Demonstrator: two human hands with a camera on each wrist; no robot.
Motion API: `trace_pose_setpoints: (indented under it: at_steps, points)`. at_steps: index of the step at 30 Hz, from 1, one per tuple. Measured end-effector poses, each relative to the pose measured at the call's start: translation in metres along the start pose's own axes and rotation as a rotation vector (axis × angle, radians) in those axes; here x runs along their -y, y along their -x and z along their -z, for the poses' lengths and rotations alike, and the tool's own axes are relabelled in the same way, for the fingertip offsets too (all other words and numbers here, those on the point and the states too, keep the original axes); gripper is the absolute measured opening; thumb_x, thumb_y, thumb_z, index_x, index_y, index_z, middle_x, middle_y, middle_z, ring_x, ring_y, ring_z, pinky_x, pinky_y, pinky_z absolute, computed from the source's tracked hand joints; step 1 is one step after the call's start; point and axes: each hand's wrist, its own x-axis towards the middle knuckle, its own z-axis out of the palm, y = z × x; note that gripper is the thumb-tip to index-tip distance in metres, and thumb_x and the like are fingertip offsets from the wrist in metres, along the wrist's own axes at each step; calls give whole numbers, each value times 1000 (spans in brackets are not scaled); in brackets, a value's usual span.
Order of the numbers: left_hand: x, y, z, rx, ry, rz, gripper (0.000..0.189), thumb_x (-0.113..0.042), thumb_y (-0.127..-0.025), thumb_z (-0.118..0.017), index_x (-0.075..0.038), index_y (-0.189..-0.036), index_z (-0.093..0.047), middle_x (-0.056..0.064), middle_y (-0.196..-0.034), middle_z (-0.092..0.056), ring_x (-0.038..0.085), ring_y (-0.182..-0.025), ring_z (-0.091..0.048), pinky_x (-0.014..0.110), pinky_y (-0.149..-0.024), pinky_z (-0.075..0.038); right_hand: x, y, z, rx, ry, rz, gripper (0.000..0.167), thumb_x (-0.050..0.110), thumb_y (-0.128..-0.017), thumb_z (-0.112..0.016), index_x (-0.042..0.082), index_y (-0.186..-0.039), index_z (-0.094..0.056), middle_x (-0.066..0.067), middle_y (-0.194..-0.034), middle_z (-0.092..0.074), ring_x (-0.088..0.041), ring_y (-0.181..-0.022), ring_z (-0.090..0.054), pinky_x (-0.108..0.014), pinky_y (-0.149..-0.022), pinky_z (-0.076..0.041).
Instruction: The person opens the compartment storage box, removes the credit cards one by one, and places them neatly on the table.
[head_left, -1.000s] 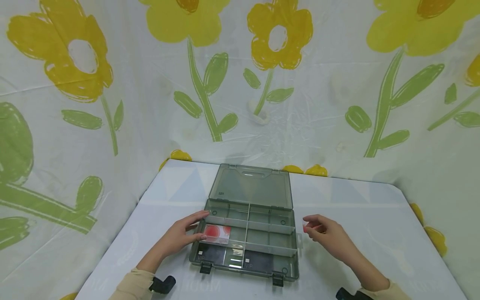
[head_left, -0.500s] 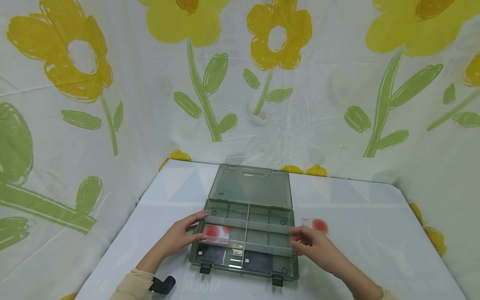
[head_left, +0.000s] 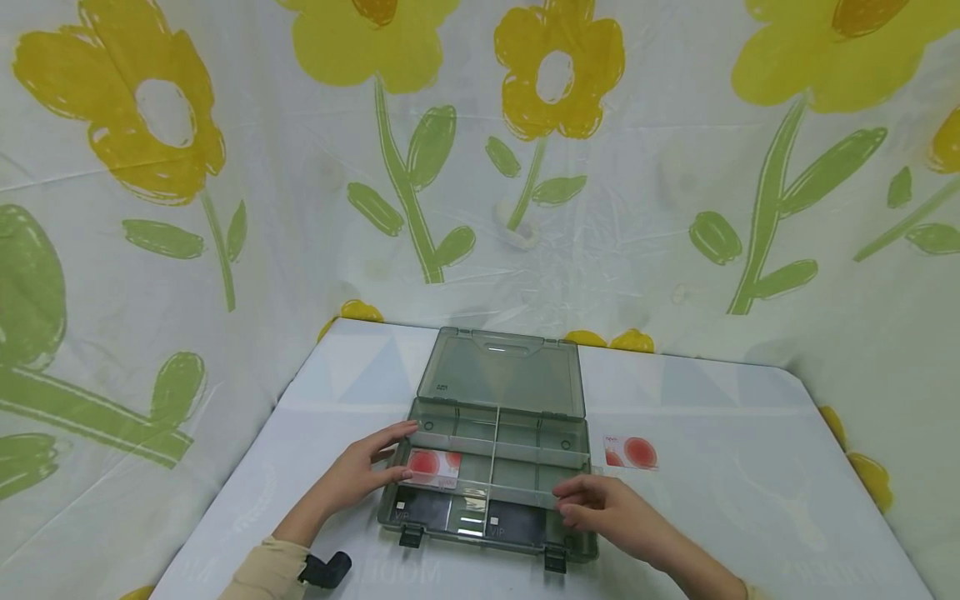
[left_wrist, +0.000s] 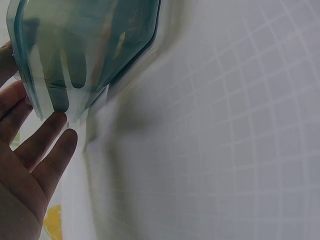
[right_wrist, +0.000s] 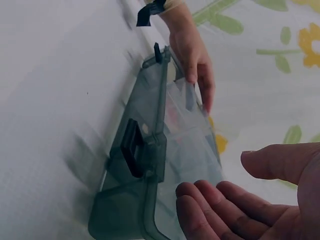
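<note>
A translucent grey-green divided box (head_left: 538,475) lies with its lid (head_left: 502,371) folded back. My left hand (head_left: 363,465) rests at its left wall, thumb and index finger over the rim; in the left wrist view other fairly straight fingers (left_wrist: 52,160) touch or nearly touch its outside. A white card with red circles (head_left: 435,468) lies in the left middle compartment. Two black VIP cards, one left (head_left: 420,508) and one right (head_left: 517,522), lie in the front row. Above the box's right front part, my right hand (head_left: 611,510) hovers with loosely bent fingers, holding nothing.
Another white card with red circles (head_left: 632,452) lies on the white table (head_left: 735,467), right of the box. Two dark latches, left (head_left: 411,536) and right (head_left: 556,559), stick out from the box's front. A flower-printed curtain (head_left: 637,208) surrounds the table.
My right hand has let go of the red-and-white card, which now lies on the table, and has moved left and towards me over the box. The left hand has stayed put.
</note>
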Motion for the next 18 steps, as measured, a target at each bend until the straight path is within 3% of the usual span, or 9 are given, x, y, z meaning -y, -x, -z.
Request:
trace_pose_setpoints:
  at_steps: [9,18]
  points:
    - [0,0,0,-1,2,3,70,-31,-90,-78,-6,-149,-50,13,-156,-45,39,-142,-43,51,-109,-48,-2,-5,-9,51,14,-33,42,17,-102,-62,-16,-129,-59,-27,-125,-65,-37,-105,-69,-43,-88,-63]
    - [2,0,0,0,6,0,71,-33,-90,-78,-7,-150,-50,12,-157,-45,39,-142,-42,51,-109,-48,-2,-9,-15,69,138,-104,52,25,-101,-63,-14,-134,-57,-29,-136,-59,-43,-125,-58,-61,-100,-53]
